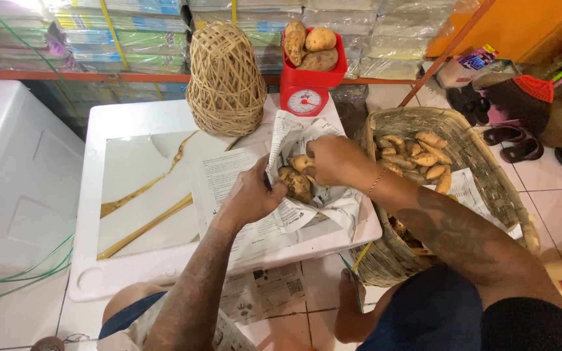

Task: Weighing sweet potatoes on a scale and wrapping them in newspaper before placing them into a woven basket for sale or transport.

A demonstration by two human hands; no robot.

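At the middle of the frame, my left hand (pixel 250 195) pinches the edge of a crumpled printed newspaper sheet (pixel 281 211), its grip clamped on the paper. My right hand (pixel 334 159) closes its grip on the sheet's far fold. Brown lumpy sweet potatoes (pixel 296 181) lie inside, on the white surface (pixel 131 273). A woven basket (pixel 482 175) stands at right.

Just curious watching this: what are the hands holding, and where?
Both hands grip newspaper wrapped around sweet potatoes: the left hand at its lower edge, the right hand at the upper fold.
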